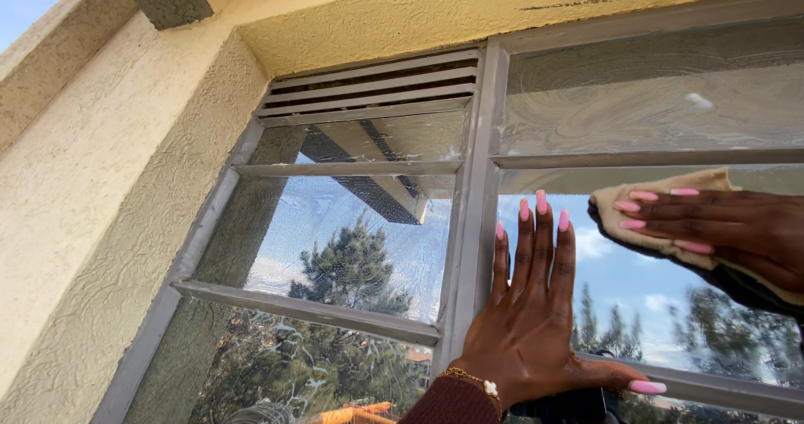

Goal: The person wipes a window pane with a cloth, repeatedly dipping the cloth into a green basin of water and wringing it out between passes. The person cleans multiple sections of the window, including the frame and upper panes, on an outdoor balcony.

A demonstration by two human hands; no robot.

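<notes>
My right hand (737, 231) presses a tan cloth (662, 191) flat against the pane (636, 273), fingers (649, 209) stretched out along it and holding it to the glass, while my left hand (528, 323) lies open, fingers spread wide, holding nothing, braced where the pane meets the upright bar (473, 223). The cloth sits high on this pane, just under the crossbar (586, 157). I think the chief risk is my own weight: both palms lean on thin glass, and a hard push could crack it or slip on the wet film. The cloth is only pinned by flat fingers, not gripped, so it could slide out and drop. My long nails may scrape or catch on the bar. The left hand covers part of the pane, so that patch stays out of the cloth's reach, and the bars block any long sweep across to the next pane. Around me, the upper pane (653, 89) is swirled with soapy smears, the left panes (352, 248) are speckled, a slatted vent (373, 85) sits above them, and rough yellow wall (109, 189) frames it all.
</notes>
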